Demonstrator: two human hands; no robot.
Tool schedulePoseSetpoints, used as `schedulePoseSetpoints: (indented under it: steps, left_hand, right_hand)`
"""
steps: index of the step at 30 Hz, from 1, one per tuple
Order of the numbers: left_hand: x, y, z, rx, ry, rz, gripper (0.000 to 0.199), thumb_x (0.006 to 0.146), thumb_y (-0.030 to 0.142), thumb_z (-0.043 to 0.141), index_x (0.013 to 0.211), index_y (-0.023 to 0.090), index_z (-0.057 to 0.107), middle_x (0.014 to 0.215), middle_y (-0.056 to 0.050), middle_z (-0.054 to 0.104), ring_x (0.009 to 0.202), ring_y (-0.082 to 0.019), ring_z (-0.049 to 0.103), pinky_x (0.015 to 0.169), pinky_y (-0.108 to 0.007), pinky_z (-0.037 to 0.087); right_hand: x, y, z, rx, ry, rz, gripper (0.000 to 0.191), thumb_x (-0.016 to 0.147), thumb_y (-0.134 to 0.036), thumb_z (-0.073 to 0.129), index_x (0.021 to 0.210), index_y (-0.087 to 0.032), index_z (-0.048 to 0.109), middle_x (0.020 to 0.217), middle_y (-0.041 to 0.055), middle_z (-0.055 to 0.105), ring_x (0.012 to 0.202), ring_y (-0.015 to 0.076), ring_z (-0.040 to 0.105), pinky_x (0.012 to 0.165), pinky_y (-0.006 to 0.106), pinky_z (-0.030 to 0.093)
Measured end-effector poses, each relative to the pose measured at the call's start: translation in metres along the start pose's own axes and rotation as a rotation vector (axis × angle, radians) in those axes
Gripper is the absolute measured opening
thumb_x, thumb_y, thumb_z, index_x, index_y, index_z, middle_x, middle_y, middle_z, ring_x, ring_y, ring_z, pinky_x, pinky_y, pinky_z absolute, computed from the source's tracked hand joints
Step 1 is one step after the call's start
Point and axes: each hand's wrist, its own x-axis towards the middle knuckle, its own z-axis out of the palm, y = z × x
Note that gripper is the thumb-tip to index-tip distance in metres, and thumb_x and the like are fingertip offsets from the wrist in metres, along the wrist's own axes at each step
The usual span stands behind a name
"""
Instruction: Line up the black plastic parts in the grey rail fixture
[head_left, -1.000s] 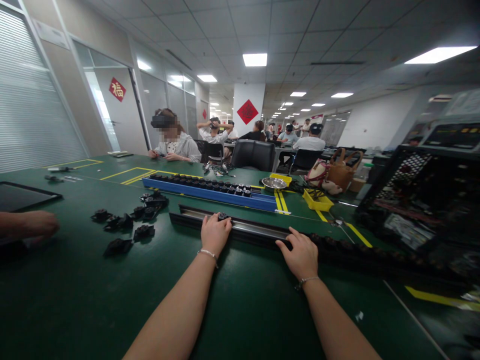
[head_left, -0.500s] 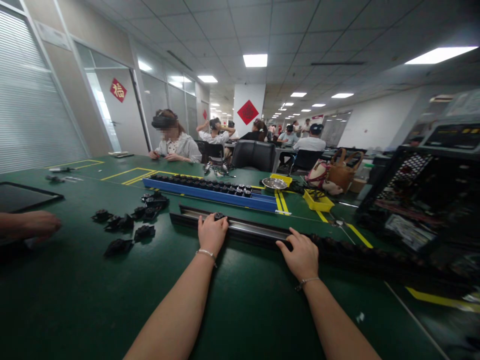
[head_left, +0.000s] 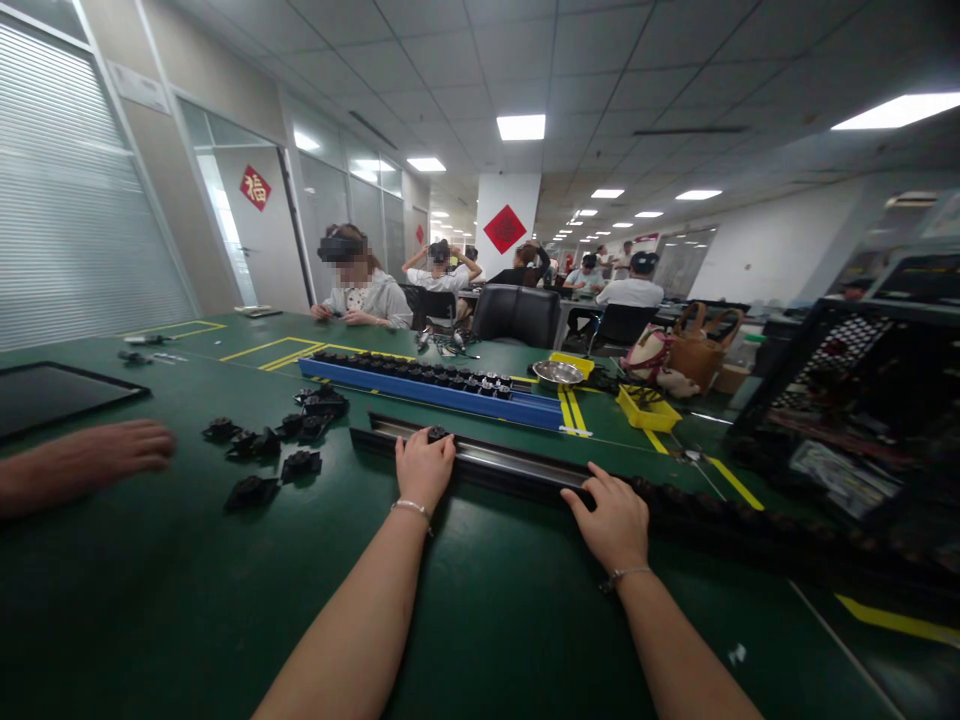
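Observation:
A long black rail (head_left: 510, 462) with a shiny metal strip inside lies across the green table. My left hand (head_left: 424, 470) is closed over its left part, around a small black part (head_left: 437, 434) that sits in the channel. Farther right, my right hand (head_left: 613, 515) grips the rail's edge, thumb on the near side and fingers reaching over it. Beyond its fingers, a row of dark parts (head_left: 697, 500) fills the rail's right stretch. To the left lie several loose black parts (head_left: 251, 490).
A blue rail (head_left: 435, 390) with rows of black parts lies behind. A metal dish (head_left: 558, 372), a yellow bin (head_left: 649, 408) and an open computer case (head_left: 817, 420) stand right. Another person's hand (head_left: 112, 455) reaches in from the left, near a dark flat panel (head_left: 64, 395).
The other person's hand has moved right, toward the loose black parts. My right hand has slid slightly right along the rail; my left hand stays on the small part. The view has shifted slightly.

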Motion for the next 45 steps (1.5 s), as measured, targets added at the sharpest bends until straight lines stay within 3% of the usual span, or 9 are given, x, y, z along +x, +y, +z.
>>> schedulePoseSetpoints:
  steps: [6,11,21,37,45]
  left_hand:
    - [-0.002,0.004,-0.001,0.028,-0.105,-0.030,0.038,0.087,0.049,0.038,0.115,0.036,0.062,0.133,-0.008,0.050,0.124,-0.027,0.040,0.105,-0.054,0.023]
    - [-0.001,-0.002,-0.002,0.064,-0.186,-0.004,0.042,0.089,0.053,0.031,0.121,0.041,0.056,0.137,-0.006,0.046,0.130,-0.028,0.033,0.105,-0.058,0.017]
    - [0.006,-0.030,-0.004,0.084,-0.160,0.079,0.046,0.090,0.053,0.026,0.123,0.038,0.055,0.133,-0.009,0.049,0.127,-0.028,0.038,0.104,-0.055,0.022]
    - [0.013,-0.044,-0.003,0.106,-0.155,0.026,0.045,0.091,0.050,0.025,0.122,0.038,0.056,0.132,-0.009,0.050,0.128,-0.027,0.036,0.105,-0.057,0.019]
    - [0.017,-0.049,-0.003,0.129,-0.174,0.015,0.044,0.090,0.053,0.027,0.121,0.041,0.056,0.134,-0.008,0.048,0.128,-0.031,0.034,0.103,-0.060,0.020]
  right_hand:
    - [0.000,0.000,0.001,-0.008,0.003,0.002,0.031,0.081,-0.050,0.049,0.074,-0.022,0.060,0.122,0.0061,0.059,0.106,0.0260,0.051,0.084,0.041,0.035]
    - [0.000,0.000,0.001,-0.022,0.002,0.003,0.030,0.080,-0.049,0.050,0.074,-0.022,0.060,0.123,0.0053,0.059,0.106,0.0252,0.052,0.084,0.040,0.035]
    - [0.000,-0.002,-0.001,-0.028,-0.005,0.010,0.031,0.081,-0.050,0.049,0.073,-0.022,0.060,0.123,0.0052,0.059,0.106,0.0256,0.051,0.084,0.040,0.035]
    - [0.000,-0.001,0.001,-0.021,0.005,0.007,0.029,0.080,-0.049,0.050,0.074,-0.022,0.060,0.123,0.0049,0.060,0.106,0.0253,0.052,0.084,0.040,0.036]
    - [0.000,-0.001,0.000,-0.028,0.004,-0.002,0.029,0.081,-0.049,0.050,0.073,-0.022,0.060,0.123,0.0049,0.060,0.105,0.0251,0.052,0.084,0.040,0.036]
